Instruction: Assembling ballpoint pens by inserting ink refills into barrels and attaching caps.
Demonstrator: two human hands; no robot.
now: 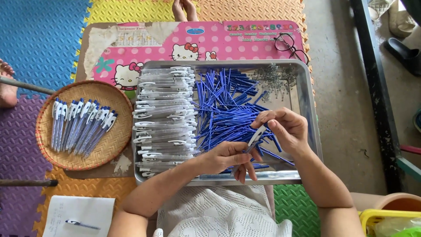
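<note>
Two hands held one pen over a metal tray of pen parts.

The left hand (228,156) and right hand (284,127) both grasped a clear pen (253,141) with a white clip, just above the steel tray (307,94). Inside the tray lay stacked clear barrels (164,114) on the left, loose blue refills (223,105) in the middle, and small springs (275,77) in the far corner. A woven basket (52,156) of finished pens (81,125) sat beside the tray on a pink table (245,48).

Both hands, left hand (226,157) and right hand (285,127), pinch 1 pen (254,141) over a steel tray (307,94); a basket (52,153) of finished pens lies at 9 o'clock.
</note>
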